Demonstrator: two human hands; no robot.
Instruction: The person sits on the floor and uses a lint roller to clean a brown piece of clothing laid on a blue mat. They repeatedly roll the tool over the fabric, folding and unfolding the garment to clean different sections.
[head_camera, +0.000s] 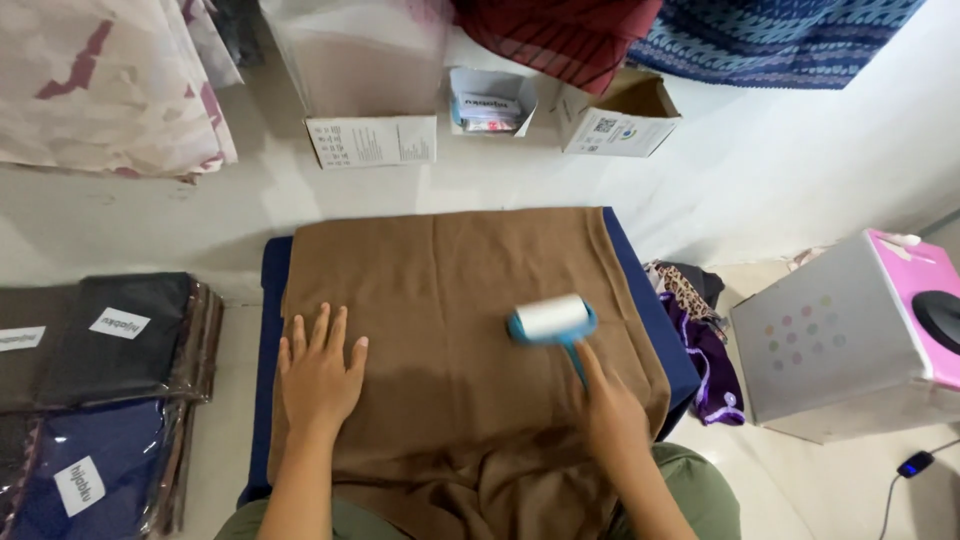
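Note:
A brown cloth (450, 270) lies spread over a dark blue padded board (648, 310) in front of me. My left hand (318, 375) rests flat on the cloth's left part, fingers spread, holding nothing. My right hand (610, 410) grips the blue handle of a lint roller (552, 320), whose white roll lies on the cloth right of centre. The cloth's near edge hangs down over my lap.
Packed folded fabrics in plastic sleeves (100, 380) are stacked at the left. Open cardboard boxes (620, 115) stand at the back by a wall. A grey and pink box (850, 340) sits at the right, with patterned cloth (700, 340) beside it.

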